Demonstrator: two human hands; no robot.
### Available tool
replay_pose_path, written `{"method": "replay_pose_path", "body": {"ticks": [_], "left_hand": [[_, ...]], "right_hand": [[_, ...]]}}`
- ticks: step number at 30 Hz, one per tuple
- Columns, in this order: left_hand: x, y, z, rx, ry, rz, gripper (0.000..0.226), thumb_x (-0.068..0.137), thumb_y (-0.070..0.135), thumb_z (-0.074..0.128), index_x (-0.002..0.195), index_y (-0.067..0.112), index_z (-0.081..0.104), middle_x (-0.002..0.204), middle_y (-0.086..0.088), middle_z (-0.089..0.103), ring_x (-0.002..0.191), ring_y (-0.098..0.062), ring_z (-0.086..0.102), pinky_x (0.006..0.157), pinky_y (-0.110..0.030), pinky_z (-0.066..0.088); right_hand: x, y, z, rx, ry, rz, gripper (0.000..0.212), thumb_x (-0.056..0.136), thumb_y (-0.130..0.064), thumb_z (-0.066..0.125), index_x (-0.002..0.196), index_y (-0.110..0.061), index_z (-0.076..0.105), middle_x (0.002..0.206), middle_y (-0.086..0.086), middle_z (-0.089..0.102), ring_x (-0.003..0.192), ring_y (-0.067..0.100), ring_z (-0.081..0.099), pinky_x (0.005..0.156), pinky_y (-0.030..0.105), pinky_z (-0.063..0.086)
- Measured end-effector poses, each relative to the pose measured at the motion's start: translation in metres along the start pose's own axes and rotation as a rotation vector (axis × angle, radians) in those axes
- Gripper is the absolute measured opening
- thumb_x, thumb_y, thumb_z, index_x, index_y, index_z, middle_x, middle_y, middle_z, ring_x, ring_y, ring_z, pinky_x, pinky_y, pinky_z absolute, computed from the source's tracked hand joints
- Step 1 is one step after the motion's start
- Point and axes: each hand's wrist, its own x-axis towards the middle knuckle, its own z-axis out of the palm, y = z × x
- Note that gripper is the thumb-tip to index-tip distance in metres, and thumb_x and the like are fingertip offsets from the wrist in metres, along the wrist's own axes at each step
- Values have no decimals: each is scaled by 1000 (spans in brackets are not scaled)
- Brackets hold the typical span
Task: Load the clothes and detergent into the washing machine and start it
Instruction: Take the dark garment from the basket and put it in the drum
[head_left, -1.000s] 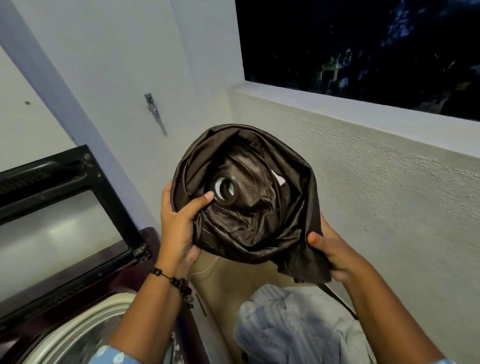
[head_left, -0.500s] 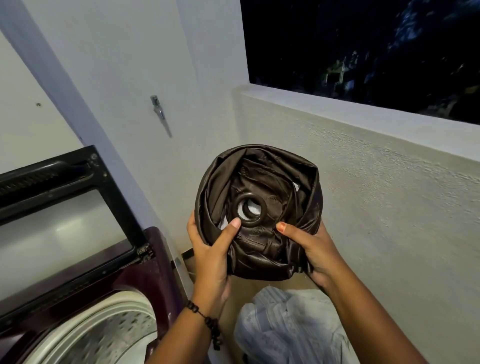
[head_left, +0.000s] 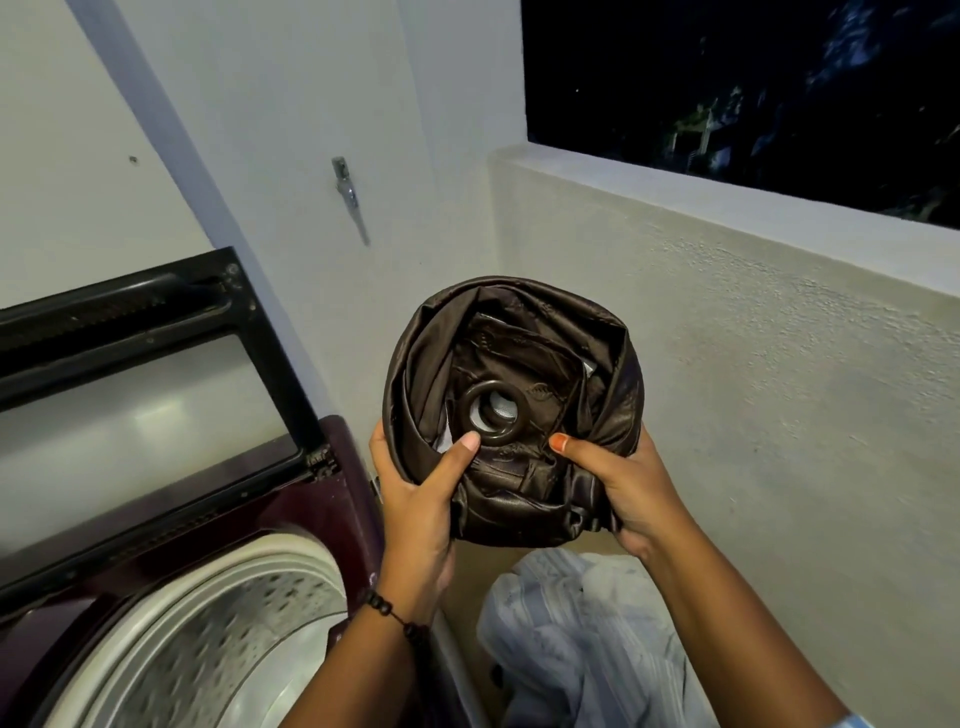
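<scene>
Washing machine (head_left: 332, 499) at seven o'clock, maroon-bodied, top-loading, its black-framed lid (head_left: 156, 332) raised against the pale wall; perforated steel drum (head_left: 234, 639) exposed inside a white rim. Small metal hook (head_left: 347, 189) on the wall at eleven o'clock. Rough plastered parapet (head_left: 727, 364) running from centre to three o'clock, under a dark night opening (head_left: 753, 78) at one o'clock. Heap of pale striped clothes (head_left: 587, 639) at five o'clock, low beside the machine.

Left hand (head_left: 415, 499) rising from six o'clock, beaded bracelet (head_left: 395, 616) at the wrist, fingers curled behind the bundle, thumb pressed on its front just below the ring. Right hand (head_left: 628, 488) from four o'clock, cupping the bundle's right lower edge, thumb laid across the front.

Dark brown curtain (head_left: 519, 374) at centre, held in the air right of the drum and above the striped heap, rolled into a round glossy wad, faint woven pattern, one brown eyelet ring (head_left: 493, 415) facing up with grey showing through it.
</scene>
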Motion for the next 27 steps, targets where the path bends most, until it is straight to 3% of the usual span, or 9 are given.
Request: {"method": "replay_pose_path", "body": {"ticks": [4, 7, 12, 19, 24, 27], "left_hand": [[-2, 6, -28, -3, 53, -14, 71, 77, -3, 72, 137, 23, 44, 125, 0, 66, 114, -19, 64, 91, -39, 55], [-7, 11, -53, 0, 92, -22, 69, 78, -3, 71, 135, 25, 46, 119, 5, 69, 110, -17, 66, 89, -38, 56], [-32, 19, -97, 3, 180, -57, 64, 79, 0, 73, 132, 27, 48, 118, 3, 69, 110, -21, 66, 93, -47, 53], [-51, 34, -182, 3, 314, -99, 62, 80, -1, 71, 131, 28, 50, 122, 2, 67, 110, -23, 66, 90, -46, 55], [-62, 37, -244, -5, 425, -186, 59, 79, 0, 72, 129, 23, 51, 119, -4, 69, 104, -26, 68, 87, -48, 56], [-66, 33, -282, -23, 503, -273, 60, 76, 2, 75, 128, 22, 52, 116, -7, 70, 100, -29, 70, 86, -50, 56]], "right_hand": [[-9, 11, 23, -18, -15, 27, 55, 74, 5, 75, 123, -16, 60, 108, 7, 73, 100, 26, 70, 84, 42, 58], [-18, 22, 42, -21, -34, 59, 55, 74, 7, 74, 122, -14, 60, 106, 9, 73, 98, 26, 71, 80, 41, 58], [-43, 43, 71, -60, -95, 106, 52, 74, 8, 73, 119, -14, 61, 106, 10, 73, 99, 29, 70, 86, 47, 56], [-70, 94, 132, -122, -203, 205, 53, 76, 8, 72, 121, -16, 60, 106, 5, 74, 99, 24, 70, 87, 44, 56], [-86, 138, 170, -188, -267, 311, 44, 76, 4, 73, 112, -21, 64, 101, 3, 75, 96, 21, 71, 84, 37, 57], [-96, 170, 190, -211, -285, 403, 48, 75, 3, 74, 115, -21, 63, 103, 5, 75, 98, 25, 70, 89, 46, 55]]}}
